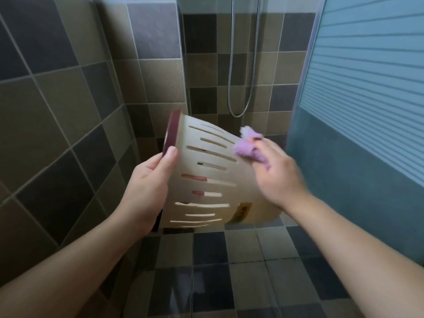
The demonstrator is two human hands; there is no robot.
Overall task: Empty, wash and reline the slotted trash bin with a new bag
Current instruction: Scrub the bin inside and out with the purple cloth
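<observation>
Fingers of the left hand (pixel 146 187) clamp the dark-red rim of the cream slotted trash bin (pixel 213 177), held sideways at centre frame, rim toward 10 o'clock. At 2 o'clock the right hand (pixel 278 177), fingers curled, presses a purple cloth (pixel 246 148) against the bin's wall.

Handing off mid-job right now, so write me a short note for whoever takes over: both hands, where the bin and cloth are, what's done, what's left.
Left hand: grips the slotted bin at its dark red rim, held tipped on its side above the tiled floor.
Right hand: holds a purple cloth pressed on the bin's outer wall.
Done: no bag shows on the bin; no trash visible through the slots.
Left: finish wiping, then fit a new bag; none is in view.
Shower hose hangs behind.
</observation>
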